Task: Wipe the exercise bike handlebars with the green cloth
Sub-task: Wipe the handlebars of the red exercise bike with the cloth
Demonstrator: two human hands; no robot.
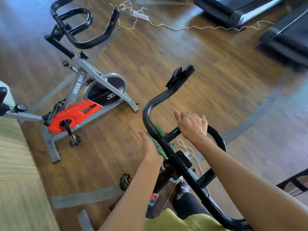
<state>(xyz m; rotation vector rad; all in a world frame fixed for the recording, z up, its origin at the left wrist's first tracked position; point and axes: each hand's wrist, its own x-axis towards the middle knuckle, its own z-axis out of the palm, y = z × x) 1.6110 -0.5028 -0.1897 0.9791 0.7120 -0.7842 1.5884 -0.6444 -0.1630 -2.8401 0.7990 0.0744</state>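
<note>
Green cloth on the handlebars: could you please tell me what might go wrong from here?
The green cloth is bunched thin under the left hand, so it could slip off the handlebars. The loose white cable near the stem could snag. The right hand covers a stretch that may go unwiped.

- Handlebars (168,150): black painted metal tube, smooth and glossy, with bright highlights along it.
- Green cloth (160,151): soft fabric, matt, creased.
- Floor (208,64): brown wood-grain planks, smooth, with a soft sheen.
- Second bike's frame (100,78): grey painted metal, satin rather than shiny.
- Its red cover (73,114): moulded plastic, smooth, slightly glossy.
- Rug (16,164): striped woven texture, matt.
- Cord (183,28): thin, white, matt.
</note>
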